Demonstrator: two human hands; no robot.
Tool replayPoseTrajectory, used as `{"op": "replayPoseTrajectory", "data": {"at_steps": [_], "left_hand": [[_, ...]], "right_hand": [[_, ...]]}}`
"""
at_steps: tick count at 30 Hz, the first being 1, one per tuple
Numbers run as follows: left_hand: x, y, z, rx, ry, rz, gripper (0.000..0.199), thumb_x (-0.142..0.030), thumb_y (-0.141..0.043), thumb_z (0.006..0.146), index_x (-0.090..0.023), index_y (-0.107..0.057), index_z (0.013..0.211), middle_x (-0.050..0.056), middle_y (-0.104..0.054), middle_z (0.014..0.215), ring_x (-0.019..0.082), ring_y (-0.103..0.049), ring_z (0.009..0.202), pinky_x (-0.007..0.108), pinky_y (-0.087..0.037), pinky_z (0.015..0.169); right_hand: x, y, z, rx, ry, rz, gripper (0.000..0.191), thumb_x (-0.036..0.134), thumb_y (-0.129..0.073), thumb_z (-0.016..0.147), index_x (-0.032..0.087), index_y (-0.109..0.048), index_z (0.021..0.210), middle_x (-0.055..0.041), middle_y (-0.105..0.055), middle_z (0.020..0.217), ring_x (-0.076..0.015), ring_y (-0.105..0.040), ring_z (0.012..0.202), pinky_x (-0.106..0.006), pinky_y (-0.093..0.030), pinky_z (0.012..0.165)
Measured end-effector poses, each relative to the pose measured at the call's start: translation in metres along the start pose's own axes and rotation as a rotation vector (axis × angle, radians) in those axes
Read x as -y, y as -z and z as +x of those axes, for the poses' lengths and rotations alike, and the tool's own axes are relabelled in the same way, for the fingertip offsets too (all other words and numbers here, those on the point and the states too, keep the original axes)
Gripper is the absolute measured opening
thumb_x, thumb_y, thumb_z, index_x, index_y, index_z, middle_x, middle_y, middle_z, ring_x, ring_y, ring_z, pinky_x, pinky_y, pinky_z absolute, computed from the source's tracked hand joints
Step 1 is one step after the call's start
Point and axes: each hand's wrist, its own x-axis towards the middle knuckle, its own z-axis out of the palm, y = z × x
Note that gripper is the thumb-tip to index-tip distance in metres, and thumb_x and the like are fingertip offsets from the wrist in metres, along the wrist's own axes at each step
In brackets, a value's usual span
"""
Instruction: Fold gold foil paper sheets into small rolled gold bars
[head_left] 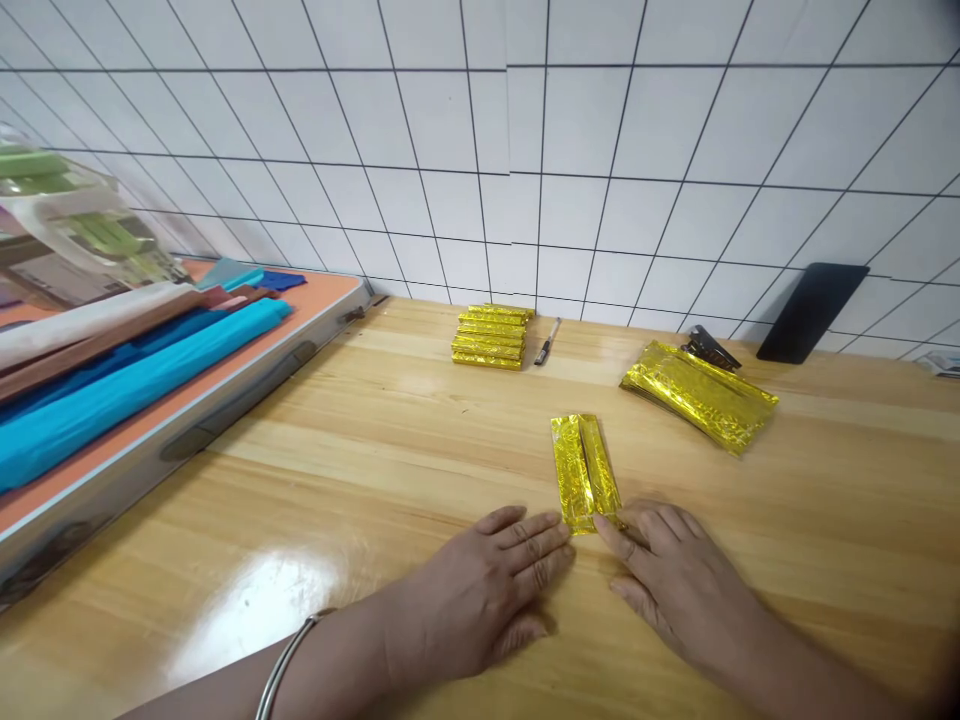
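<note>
A shiny gold foil sheet point(573, 470) lies on the wooden table in front of me, its long sides folded in so that a narrow slit runs down the middle. My left hand point(499, 590) rests flat, fingers stretched out, with the fingertips at the sheet's near left corner. At the near right corner my right hand point(679, 570) touches the foil with its extended index finger, the thumb apart. Neither hand grips the sheet. Further back right lies a stack of flat gold foil sheets point(701, 395). Several narrow folded gold strips point(490, 337) sit in a pile near the wall.
A pen point(547, 342) lies beside the strip pile. Behind the stack are a black clip point(709, 348) and a dark phone-like slab point(813, 313) leaning on the tiled wall. An orange-topped raised board point(330, 290) at left bears rolled coloured sheets point(142, 385) and a clear-and-green container point(82, 215).
</note>
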Motion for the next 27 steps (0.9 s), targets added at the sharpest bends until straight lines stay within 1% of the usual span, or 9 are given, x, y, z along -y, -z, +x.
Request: {"op": "replayPoseTrajectory", "data": {"at_steps": [4,7,11,14,16,18,20,23,27], "left_hand": [[-0.003,-0.001,-0.005,-0.014,0.019,0.022,0.052,-0.039,-0.041,0.092,-0.02,-0.03,0.139,0.008,-0.039,0.141,0.022,-0.034,0.132,0.039,-0.024,0.11],[-0.009,0.002,-0.004,0.02,0.022,0.056,0.053,-0.039,-0.04,0.092,-0.018,-0.029,0.14,0.01,-0.035,0.143,0.023,-0.031,0.133,0.039,-0.024,0.111],[-0.018,0.001,0.011,0.039,-0.027,0.071,0.058,-0.045,-0.033,0.094,-0.016,-0.022,0.142,0.009,-0.022,0.148,0.023,-0.018,0.137,0.038,-0.016,0.113],[-0.021,-0.007,0.024,0.055,-0.025,0.066,0.068,-0.052,-0.029,0.092,-0.01,-0.014,0.144,0.014,-0.016,0.149,0.026,-0.013,0.138,0.04,-0.014,0.114],[-0.02,-0.012,0.028,0.08,-0.01,0.065,0.071,-0.054,-0.027,0.092,-0.008,-0.013,0.144,0.017,-0.014,0.149,0.028,-0.012,0.138,0.041,-0.014,0.114],[-0.019,-0.015,0.028,0.101,-0.002,0.065,0.07,-0.054,-0.025,0.092,-0.008,-0.012,0.144,0.016,-0.012,0.149,0.028,-0.01,0.138,0.042,-0.014,0.114],[-0.018,-0.016,0.027,0.11,0.0,0.067,0.069,-0.054,-0.024,0.093,-0.009,-0.012,0.144,0.015,-0.012,0.149,0.028,-0.009,0.138,0.042,-0.013,0.114],[-0.017,-0.014,0.025,0.117,0.001,0.07,0.07,-0.056,-0.023,0.092,-0.01,-0.014,0.144,0.014,-0.013,0.149,0.027,-0.01,0.138,0.041,-0.012,0.114],[-0.016,-0.012,0.026,0.118,0.004,0.073,0.071,-0.058,-0.023,0.091,-0.012,-0.017,0.144,0.013,-0.016,0.149,0.028,-0.013,0.138,0.042,-0.014,0.113]], "right_hand": [[0.001,0.0,0.0,0.016,-0.01,0.001,0.043,0.027,-0.058,0.08,0.024,-0.053,0.124,-0.0102,-0.059,0.105,-0.0276,-0.049,0.098,-0.045,-0.043,0.085],[0.002,0.0,0.0,-0.004,-0.009,-0.006,0.043,0.027,-0.06,0.079,0.023,-0.054,0.122,-0.01,-0.059,0.103,-0.0276,-0.049,0.098,-0.045,-0.043,0.084],[0.003,0.002,0.002,-0.024,-0.012,0.005,0.037,0.028,-0.06,0.079,0.023,-0.058,0.116,-0.0097,-0.059,0.101,-0.0269,-0.05,0.096,-0.045,-0.043,0.084],[0.003,0.003,0.002,-0.016,-0.007,0.011,0.027,0.028,-0.058,0.08,0.021,-0.062,0.107,-0.0101,-0.059,0.101,-0.0271,-0.05,0.097,-0.045,-0.043,0.084],[0.001,0.003,0.001,-0.015,0.005,0.0,0.031,0.028,-0.057,0.081,0.02,-0.061,0.111,-0.0109,-0.059,0.103,-0.028,-0.049,0.1,-0.046,-0.043,0.085],[-0.003,0.003,-0.001,-0.003,0.029,-0.006,0.037,0.029,-0.055,0.083,0.02,-0.056,0.119,-0.0111,-0.06,0.105,-0.0276,-0.049,0.101,-0.046,-0.043,0.085],[-0.011,0.003,-0.004,0.012,0.06,0.004,0.038,0.029,-0.053,0.085,0.021,-0.054,0.122,-0.0103,-0.059,0.11,-0.0261,-0.049,0.104,-0.045,-0.042,0.088],[-0.027,0.006,-0.006,0.045,0.123,0.031,0.037,0.03,-0.051,0.087,0.023,-0.053,0.124,-0.009,-0.057,0.118,-0.0251,-0.046,0.112,-0.044,-0.04,0.093],[-0.043,0.013,-0.005,0.084,0.189,0.062,0.036,0.032,-0.05,0.087,0.027,-0.054,0.122,-0.0062,-0.056,0.122,-0.0258,-0.04,0.121,-0.045,-0.037,0.098]]}}
